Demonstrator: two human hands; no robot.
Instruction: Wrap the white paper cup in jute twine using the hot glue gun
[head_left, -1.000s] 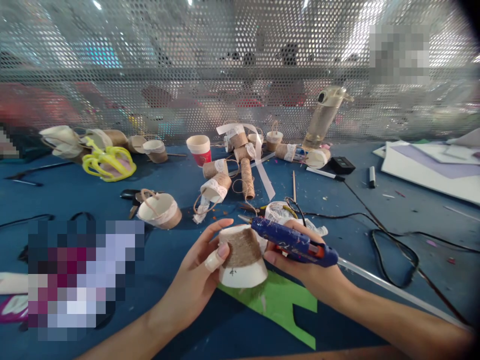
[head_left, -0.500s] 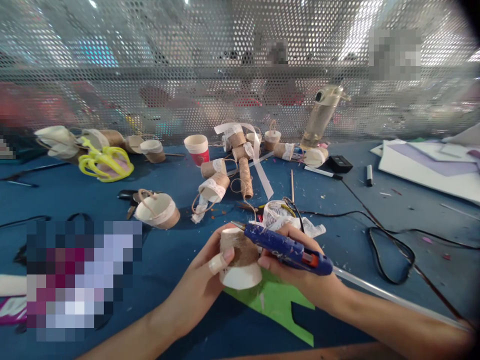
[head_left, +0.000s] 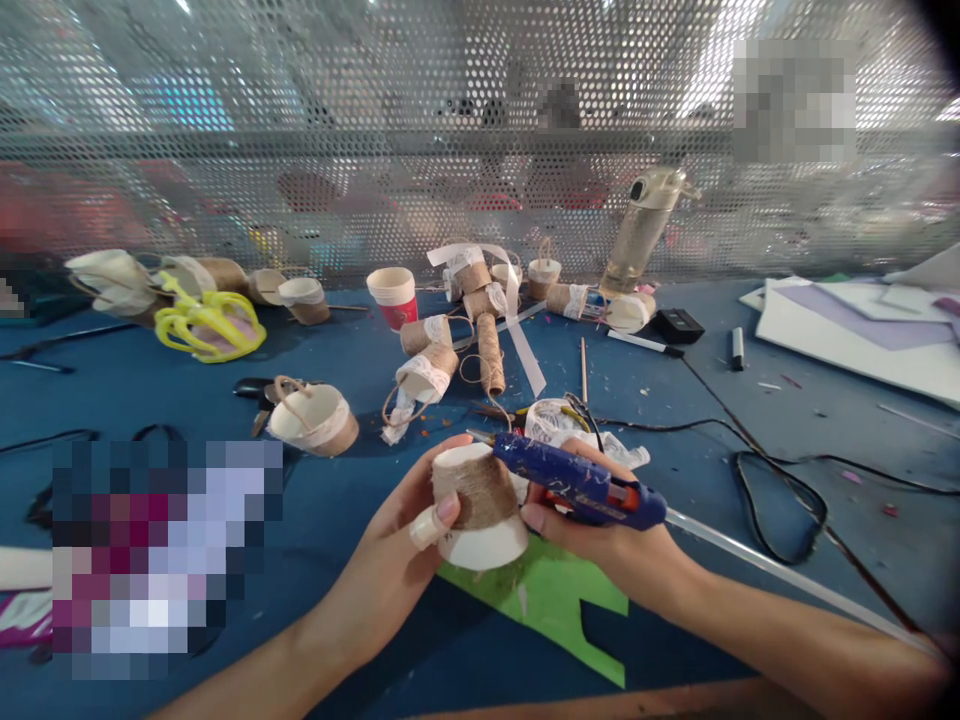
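My left hand (head_left: 409,535) is closed around a paper cup (head_left: 480,500), thumb on its near side, with a bandage-like wrap on the thumb. Brown twine covers the cup's upper part; a bare white band shows below it. My right hand (head_left: 600,530) grips a blue glue gun (head_left: 577,475), a long clear glue stick (head_left: 787,570) sticking out of its back. The gun's nozzle is near the cup's top edge; whether they touch I cannot tell. Under the hands lies a cut green sheet (head_left: 540,600). Some twine runs from the spool (head_left: 490,355) towards the cup.
Several twine-wrapped cups, such as the handled one (head_left: 315,420), stand or lie on the blue table (head_left: 345,640). A red-and-white paper cup (head_left: 394,298), a clear bottle (head_left: 641,235) and white lace (head_left: 551,418) are beyond. A black cord (head_left: 750,520) loops at right, below foam sheets (head_left: 847,350).
The cup has tilted and turned slightly in my left hand, showing more of its twine side. My right hand and the glue gun have shifted slightly, the gun's nozzle moving up and right.
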